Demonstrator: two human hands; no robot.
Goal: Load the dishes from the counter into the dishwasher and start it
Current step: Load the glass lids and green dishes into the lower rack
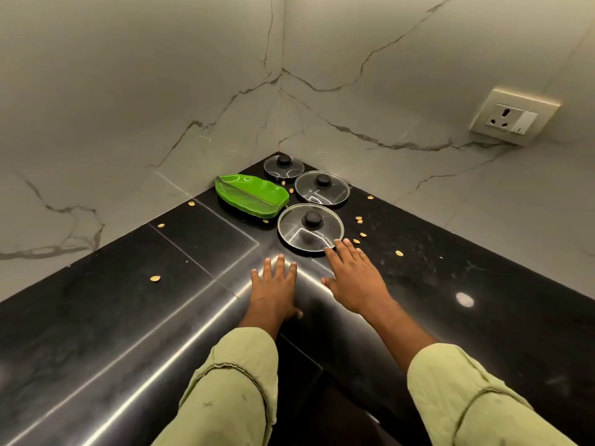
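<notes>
"Three glass lids and one stack of plates: what stage is shown?" the student asks.

"An early one, by the look of it," the tutor replies. "The nearest lid [310, 227], the middle lid [322, 188] and the smallest lid [284, 167] lie knob-up in the corner of the black counter [128, 317]. The green leaf-shaped plates [251, 196] sit just beside them. The dishwasher is out of view."

"And the hands?"

"Both are empty, with fingers straight. The right hand [354, 278] reaches forward, fingertips at the near rim of the nearest lid. The left hand [273, 284] is spread low over bare counter, near that lid. Judging from this, every dish is yet to be carried over and the machine yet to be started."
</notes>
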